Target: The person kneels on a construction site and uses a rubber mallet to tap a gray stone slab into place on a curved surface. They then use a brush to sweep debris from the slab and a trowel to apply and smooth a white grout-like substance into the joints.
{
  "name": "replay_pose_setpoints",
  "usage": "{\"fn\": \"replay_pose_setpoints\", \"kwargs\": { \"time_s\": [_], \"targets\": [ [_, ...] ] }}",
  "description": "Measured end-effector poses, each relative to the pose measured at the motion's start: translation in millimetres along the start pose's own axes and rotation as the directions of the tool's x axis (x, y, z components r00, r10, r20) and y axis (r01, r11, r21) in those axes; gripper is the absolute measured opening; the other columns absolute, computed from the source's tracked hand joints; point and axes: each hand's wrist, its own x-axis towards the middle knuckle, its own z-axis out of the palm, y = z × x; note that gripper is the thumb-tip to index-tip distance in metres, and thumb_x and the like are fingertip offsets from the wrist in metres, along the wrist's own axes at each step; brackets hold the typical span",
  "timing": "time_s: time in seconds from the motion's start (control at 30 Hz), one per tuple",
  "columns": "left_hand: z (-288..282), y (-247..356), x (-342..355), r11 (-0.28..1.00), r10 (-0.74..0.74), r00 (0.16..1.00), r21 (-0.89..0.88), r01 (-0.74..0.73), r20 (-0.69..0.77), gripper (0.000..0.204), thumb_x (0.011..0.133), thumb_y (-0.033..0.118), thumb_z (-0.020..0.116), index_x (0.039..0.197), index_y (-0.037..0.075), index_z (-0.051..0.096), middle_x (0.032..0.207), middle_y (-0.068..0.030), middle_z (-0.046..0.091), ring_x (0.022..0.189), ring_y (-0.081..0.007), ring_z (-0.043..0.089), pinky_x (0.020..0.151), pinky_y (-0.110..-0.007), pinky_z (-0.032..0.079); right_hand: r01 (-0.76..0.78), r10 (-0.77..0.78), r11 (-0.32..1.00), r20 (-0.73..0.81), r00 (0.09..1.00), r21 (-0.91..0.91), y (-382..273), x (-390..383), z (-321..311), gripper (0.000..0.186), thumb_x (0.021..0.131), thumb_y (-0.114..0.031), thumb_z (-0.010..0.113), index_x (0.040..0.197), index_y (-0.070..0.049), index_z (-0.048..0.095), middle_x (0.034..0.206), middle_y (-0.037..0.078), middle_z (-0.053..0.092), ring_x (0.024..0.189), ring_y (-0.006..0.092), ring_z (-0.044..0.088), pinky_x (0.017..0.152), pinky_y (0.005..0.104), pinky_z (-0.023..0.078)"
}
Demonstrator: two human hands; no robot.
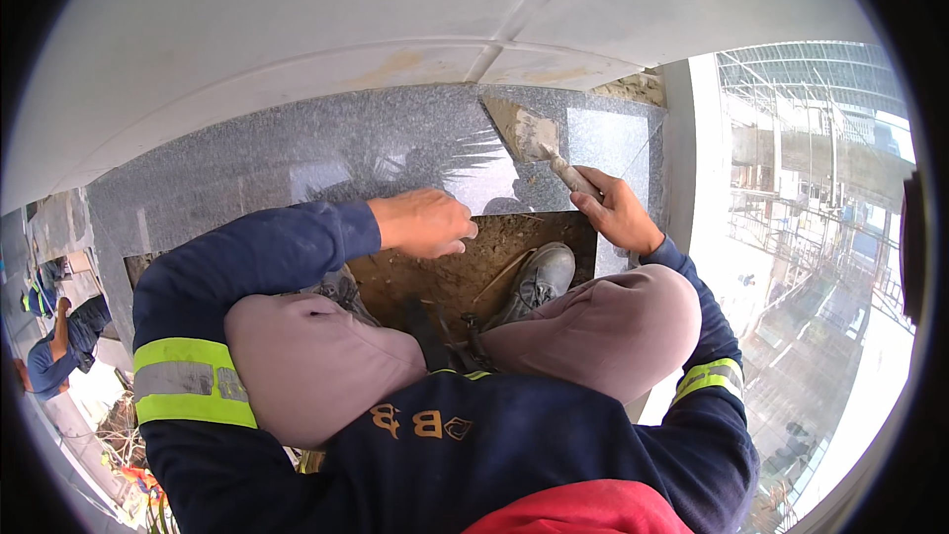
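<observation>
My right hand [621, 211] grips the handle of a pointed trowel [535, 134], its fingers wrapped round the grip. Pale mortar or dust coats the blade, which points away from me over a grey speckled stone slab [366, 129], near the foot of the wall. To the left, my left hand [425, 222] hovers by the slab's near edge, fingers curled in toward the thumb; nothing shows between them. Below that edge lies a strip of brown dirt or mortar bed [395, 287].
A pale panelled wall [326, 10] curves over the far side. My grey boot [544, 277] stands on the dirt strip between my bent knees. At right are a white post [692, 158] and scaffolding [791, 178] beyond. A person in dark clothing [59, 351] is at far left.
</observation>
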Motion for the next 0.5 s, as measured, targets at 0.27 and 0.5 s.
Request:
{"fn": "replay_pose_setpoints", "kwargs": {
  "time_s": [0.27, 0.5],
  "targets": [
    [-2, 0, 0, 1.000, 0.012, 1.000, -0.001, -0.012, -0.024, 0.027, 0.095, 0.026, 0.069, 0.111, 0.003, 0.070, 0.096, -0.0168, 0.069, 0.095, -0.0395, 0.069, 0.082, -0.051, 0.055, -0.257, 0.171, 0.936, 0.324, 0.930, 0.243, -48, 36, -34, 0.043, 0.103, -0.018, 0.048, 0.140, 0.002, 0.061, 0.088, 0.004, 0.069, 0.061, 0.0099, 0.056, 0.051, 0.0263, 0.046],
    [-9, 8, 2, 1.000, 0.025, 0.998, 0.012, -0.025, -0.054, 0.026, 0.094, 0.026, 0.071, 0.107, 0.003, 0.071, 0.094, -0.0177, 0.069, 0.093, -0.0399, 0.070, 0.080, -0.052, 0.055, -0.350, 0.207, 0.890, 0.425, 0.881, 0.293, -101, 70, -58, 0.045, 0.104, -0.015, 0.049, 0.143, 0.007, 0.054, 0.103, 0.015, 0.075, 0.055, 0.0085, 0.053, 0.040, 0.0234, 0.043]
  ]
}}
